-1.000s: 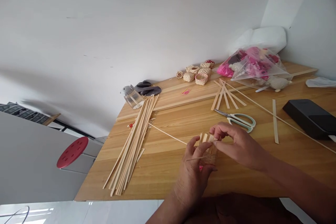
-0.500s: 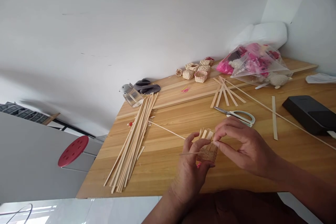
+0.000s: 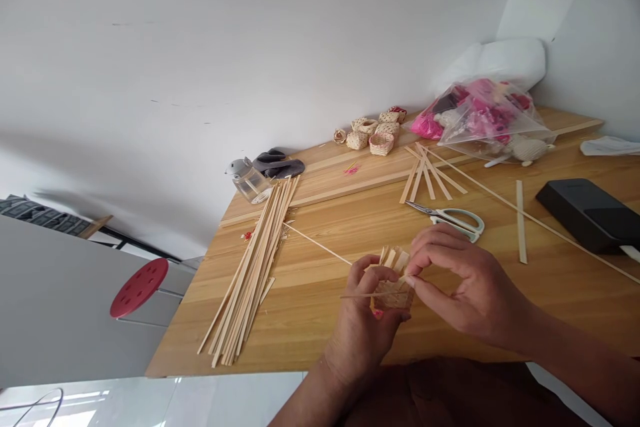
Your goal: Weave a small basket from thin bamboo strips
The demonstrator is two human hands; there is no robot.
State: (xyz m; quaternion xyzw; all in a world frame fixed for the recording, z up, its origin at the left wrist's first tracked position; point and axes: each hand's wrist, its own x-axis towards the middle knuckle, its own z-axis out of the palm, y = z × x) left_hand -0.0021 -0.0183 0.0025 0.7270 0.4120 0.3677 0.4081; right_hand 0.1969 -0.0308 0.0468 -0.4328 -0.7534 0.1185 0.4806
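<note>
With left hand (image 3: 364, 323) curled around and right hand (image 3: 457, 273) pinching a rim strip (image 3: 403, 278), holds small woven basket (image 3: 394, 302) right of lower centre of the frame, seemingly light, springy, apt to split, best gripped low around its walls

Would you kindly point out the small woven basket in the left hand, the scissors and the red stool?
Woven basket (image 3: 393, 301): head view, on its woven side.
Scissors (image 3: 439, 215): head view, where the handles meet the blades.
Red stool (image 3: 141, 288): head view, on the seat.

A red stool (image 3: 139, 288) stands beside the wooden table (image 3: 320, 340), near pale walls (image 3: 260, 33).
</note>
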